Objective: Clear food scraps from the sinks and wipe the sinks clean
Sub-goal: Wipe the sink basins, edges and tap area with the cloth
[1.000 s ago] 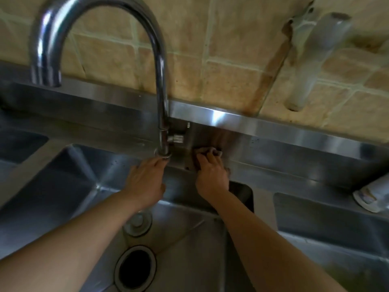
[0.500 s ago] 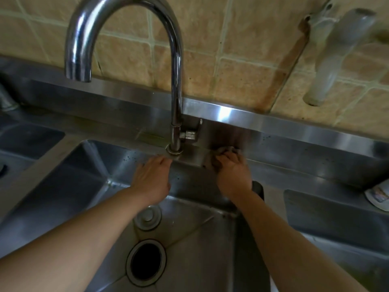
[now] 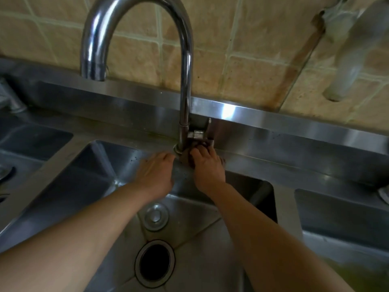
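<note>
Over the last second my right hand (image 3: pixel 207 169) has slid the cloth (image 3: pixel 202 145) leftward along the back ledge (image 3: pixel 273 163), from a spot well to the right of the faucet (image 3: pixel 185 85) to right against its base, just under the little side handle. My fingers there are curled down onto the cloth, pressing and pinching it against the metal, though most of the cloth is hidden beneath them and I can only see a dark bunched edge. My left hand (image 3: pixel 154 175) has barely shifted: it lies flat on the sink's back edge just left of the faucet base, fingers straight and close together, fingertips nearly touching the base ring. I take this to mean I've finished the stretch of ledge to the right and am now working the grime around the faucet foot, so the wiping is well under way but the middle sink (image 3: pixel 109 171) below the faucet is not obviously done; dark specks show on its back wall. Its open drain (image 3: pixel 154 263) and the stopper (image 3: pixel 156 216) lie nearer me than the faucet. No brand, label or writing is legible anywhere.
</note>
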The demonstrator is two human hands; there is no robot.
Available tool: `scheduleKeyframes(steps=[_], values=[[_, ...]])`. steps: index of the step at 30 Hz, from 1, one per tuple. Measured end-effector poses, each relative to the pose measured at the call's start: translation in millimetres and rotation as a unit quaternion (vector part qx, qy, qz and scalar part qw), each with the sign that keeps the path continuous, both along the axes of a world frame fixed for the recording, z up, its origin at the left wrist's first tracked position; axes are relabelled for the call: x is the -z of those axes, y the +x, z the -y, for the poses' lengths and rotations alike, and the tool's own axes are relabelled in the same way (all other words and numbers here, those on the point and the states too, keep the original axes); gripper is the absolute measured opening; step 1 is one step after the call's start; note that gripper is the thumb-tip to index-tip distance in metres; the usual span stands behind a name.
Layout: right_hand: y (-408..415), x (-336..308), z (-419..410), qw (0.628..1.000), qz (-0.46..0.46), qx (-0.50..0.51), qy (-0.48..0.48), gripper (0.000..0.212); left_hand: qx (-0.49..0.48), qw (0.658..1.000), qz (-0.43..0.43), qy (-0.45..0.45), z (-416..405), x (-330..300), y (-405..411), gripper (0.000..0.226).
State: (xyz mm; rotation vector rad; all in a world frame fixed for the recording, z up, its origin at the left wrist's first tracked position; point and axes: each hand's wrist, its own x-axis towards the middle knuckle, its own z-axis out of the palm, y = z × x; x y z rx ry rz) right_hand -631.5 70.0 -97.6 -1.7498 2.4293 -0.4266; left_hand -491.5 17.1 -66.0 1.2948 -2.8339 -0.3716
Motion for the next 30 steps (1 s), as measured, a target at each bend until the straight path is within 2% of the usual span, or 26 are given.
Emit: scheduleKeyframes(steps=[2,7,15,20,22,23,25,27,30], values=[[-14,0,-17,1.0,-0.004,-0.008,0.008,0.048,0.016,1.0,-0.011,0.004,-6,-1,-10,0.061],[-71,-3,-74,0.993,-0.002,0.11,0.043,0.051,0.064,0.998,-0.006,0.03,-28,2,-50,0.07],[-152,-6,-149,0.975,0.032,0.203,0.078,0.048,0.118,0.992,0.038,0.015,-66,17,-122,0.07],[-193,1,-197,0.958,-0.023,0.27,0.098,0.054,0.09,0.995,0.033,0.018,-64,16,-129,0.064],[-195,4,-208,0.945,-0.07,0.307,0.092,0.044,0.086,0.995,0.045,0.024,-64,15,-130,0.062],[-196,5,-212,0.938,-0.068,0.335,0.058,0.038,0.085,0.995,0.047,0.023,-65,14,-132,0.06],[-197,-1,-214,0.904,0.02,0.419,-0.076,0.025,0.086,0.995,0.043,0.011,-64,10,-135,0.053],[-205,-15,-216,0.821,0.123,0.506,-0.233,0.012,0.088,0.995,0.04,-0.015,-63,6,-139,0.045],[-220,-37,-206,0.695,0.224,0.566,-0.383,0.021,0.064,0.996,0.05,-0.041,-57,4,-137,0.047]])
